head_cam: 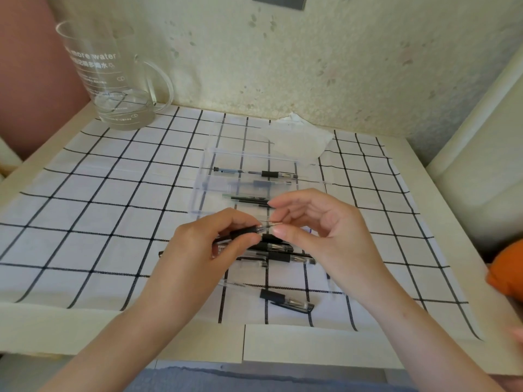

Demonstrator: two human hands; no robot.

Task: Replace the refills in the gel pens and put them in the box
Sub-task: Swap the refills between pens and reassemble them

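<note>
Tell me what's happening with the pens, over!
Left hand grips gel pen. Right hand fingers at its tip, grip unclear. Clear box open beyond, one pen inside. Spare pens piled under hands, nothing blocking.

I see: white cloth [113, 193] with a black grid; pens [280, 257] black and clear; transparent box [201, 176]; clear jug [113, 80], white lettering; cream surface [311, 343]; pale, faintly speckled wall [311, 66]; orange object [506, 273].

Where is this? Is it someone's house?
Probably a home, yes: a small table with a checked cloth, a glass water jug at its corner, and patterned wallpaper behind.
</note>
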